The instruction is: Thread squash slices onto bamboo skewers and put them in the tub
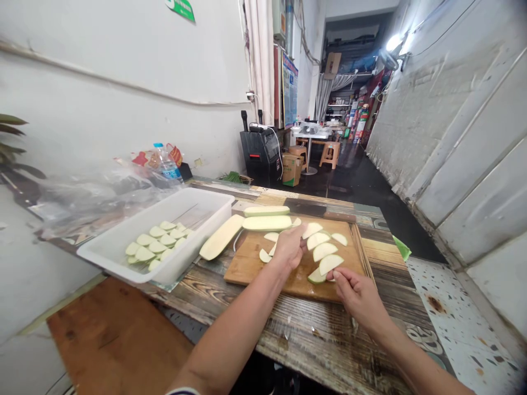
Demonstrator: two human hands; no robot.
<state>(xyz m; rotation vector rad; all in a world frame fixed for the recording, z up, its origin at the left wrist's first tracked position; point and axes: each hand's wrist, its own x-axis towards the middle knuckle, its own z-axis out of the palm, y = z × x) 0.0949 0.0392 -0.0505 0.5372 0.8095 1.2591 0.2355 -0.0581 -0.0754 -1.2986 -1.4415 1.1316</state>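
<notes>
A wooden cutting board [251, 266] lies on the table with several pale half-moon vegetable slices [323, 251] spread on it. My left hand [289, 247] rests on the board with its fingers curled over slices near the middle. My right hand [357, 293] sits at the board's near right corner, fingertips pinched on the nearest slice [329, 264]. Three long peeled vegetable pieces lie past the board: one [221, 237] leans off its left edge, two [267, 222] lie at its far side.
A white plastic tub [181, 258] left of the board holds several more slices [156, 244]. Behind it are clear plastic bags and a water bottle [167, 163] by the wall. A green object [401, 248] shows at the table's right edge. A corridor with stools lies beyond.
</notes>
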